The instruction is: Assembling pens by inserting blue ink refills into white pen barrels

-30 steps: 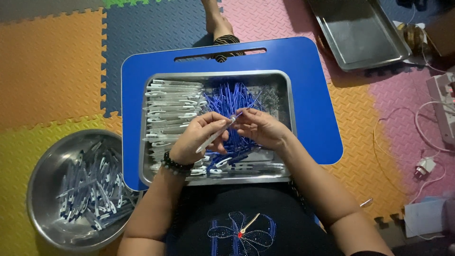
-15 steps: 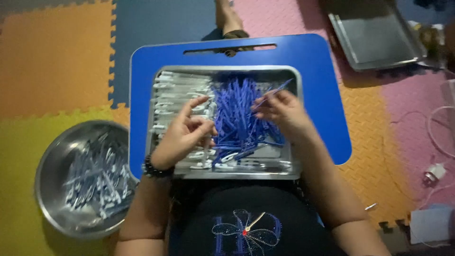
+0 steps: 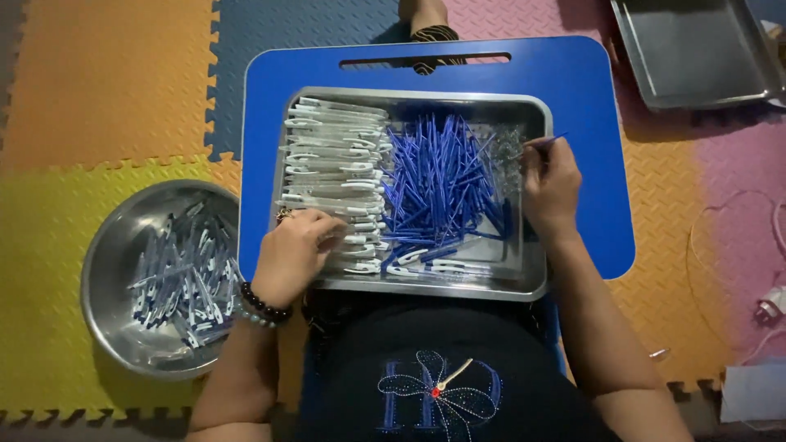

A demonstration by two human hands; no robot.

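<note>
A steel tray [image 3: 536, 278] sits on a blue lap table [image 3: 589, 98]. Its left side holds a stack of clear pen barrels [image 3: 332, 155]; a heap of blue ink refills [image 3: 438, 180] fills the middle. My left hand [image 3: 291, 254] rests on the lower end of the barrel stack, fingers curled onto a barrel. My right hand [image 3: 550, 182] is at the tray's right side, pinching one thin blue refill [image 3: 550, 142] that points up and right. A small pile of tiny clear parts [image 3: 508, 147] lies just left of that hand.
A round steel bowl [image 3: 106, 270] of assembled pens stands on the yellow mat at the left. An empty steel tray [image 3: 696, 49] lies at the upper right. A foot [image 3: 430, 24] shows beyond the table. Cables and a plug [image 3: 770, 307] lie at the right.
My hands, together over the tray's middle a second ago, have parted. The left dropped onto the barrel stack and the right moved to the tray's right side with a refill.
</note>
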